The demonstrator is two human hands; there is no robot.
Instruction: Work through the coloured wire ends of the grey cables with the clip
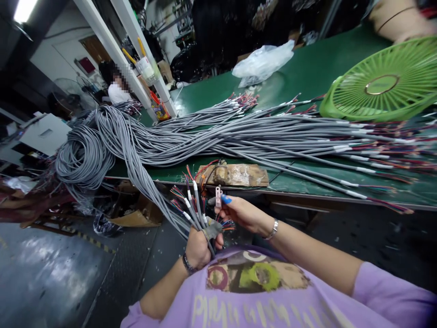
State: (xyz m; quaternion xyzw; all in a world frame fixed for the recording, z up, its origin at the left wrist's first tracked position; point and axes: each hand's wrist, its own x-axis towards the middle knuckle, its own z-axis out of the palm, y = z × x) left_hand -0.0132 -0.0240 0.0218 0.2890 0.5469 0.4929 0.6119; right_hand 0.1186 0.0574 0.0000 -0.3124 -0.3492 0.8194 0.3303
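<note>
My left hand (200,246) is closed round a bunch of grey cables (196,205), in front of my body. The cable ends point up and fan out into thin coloured wires with white sleeves below them. A grey covering wraps the thumb of this hand. Just to the right, my right hand (244,213) is closed in a pinch on a small pale pink piece with holes (218,197); its exact kind is unclear. Blue covers the tip of the right thumb. Beneath the right fingers, loose coloured wires (228,224) stick out close to the left hand.
Long grey cables (191,146) lie across the green table (307,68), coiled at its left end. A wooden board (239,175) with a small fixture sits at the near edge. A green fan (382,84) and a plastic bag (262,64) stand beyond. Another person's arm (392,18) is at upper right.
</note>
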